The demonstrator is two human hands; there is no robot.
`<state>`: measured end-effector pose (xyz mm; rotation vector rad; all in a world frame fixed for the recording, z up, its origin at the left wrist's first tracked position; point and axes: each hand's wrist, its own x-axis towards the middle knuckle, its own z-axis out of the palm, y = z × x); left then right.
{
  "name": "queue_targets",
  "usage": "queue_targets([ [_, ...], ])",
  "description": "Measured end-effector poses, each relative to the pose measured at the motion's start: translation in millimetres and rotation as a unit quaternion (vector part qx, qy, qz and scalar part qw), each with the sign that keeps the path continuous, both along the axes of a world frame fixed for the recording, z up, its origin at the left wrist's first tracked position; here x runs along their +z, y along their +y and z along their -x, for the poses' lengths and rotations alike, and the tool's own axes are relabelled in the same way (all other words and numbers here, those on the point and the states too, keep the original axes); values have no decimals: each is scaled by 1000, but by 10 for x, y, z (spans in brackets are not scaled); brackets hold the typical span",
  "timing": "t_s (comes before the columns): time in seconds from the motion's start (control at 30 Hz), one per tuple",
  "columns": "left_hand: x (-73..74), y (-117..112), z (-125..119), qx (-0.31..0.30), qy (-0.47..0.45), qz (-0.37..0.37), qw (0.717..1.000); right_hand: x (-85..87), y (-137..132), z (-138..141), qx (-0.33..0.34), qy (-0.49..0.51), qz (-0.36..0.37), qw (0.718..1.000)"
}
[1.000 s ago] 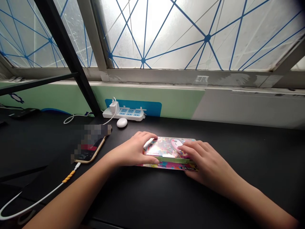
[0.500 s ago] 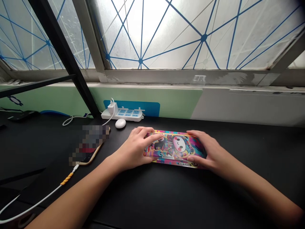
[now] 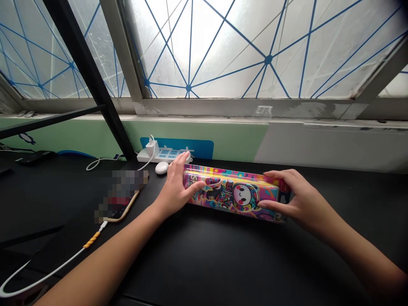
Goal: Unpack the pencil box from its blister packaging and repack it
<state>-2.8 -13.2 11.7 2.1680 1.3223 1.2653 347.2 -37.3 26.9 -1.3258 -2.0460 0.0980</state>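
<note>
A colourful pencil box [image 3: 234, 193] with a cartoon face on its lid is held over the black desk [image 3: 204, 259], its lid tilted up towards me. My left hand [image 3: 174, 187] grips its left end, thumb on the lid and fingers curled behind. My right hand [image 3: 295, 197] clasps its right end, thumb in front and fingers over the top edge.
A phone [image 3: 123, 197] on a white charging cable [image 3: 47, 272] lies to the left. A white power strip [image 3: 159, 154] and a small white oval case [image 3: 162, 167] sit by the green wall behind the box. A black slanted post [image 3: 89, 76] rises at the left.
The box lay flat on the desk under both hands. Both hands slid to its ends and raised it, tipping the lid towards me and moving it slightly right and away.
</note>
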Motion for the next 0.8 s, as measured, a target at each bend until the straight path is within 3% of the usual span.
queue_targets([
  [0.13,-16,32,12,-40,-172,115,978,38,-62,21,36,-38,-92,994],
  [0.27,18,-15,-67,-38,-284,120,951,32,-96,68,69,-135,-164,975],
  [0.43,108,-8,-47,-41,-429,193,882,-14,-143,157,83,-203,-183,958],
  [0.5,128,43,10,-40,-436,228,869,-32,-169,197,80,-223,-178,955],
  [0.8,-37,229,111,15,-351,275,895,-192,-154,322,61,-244,-135,958],
])
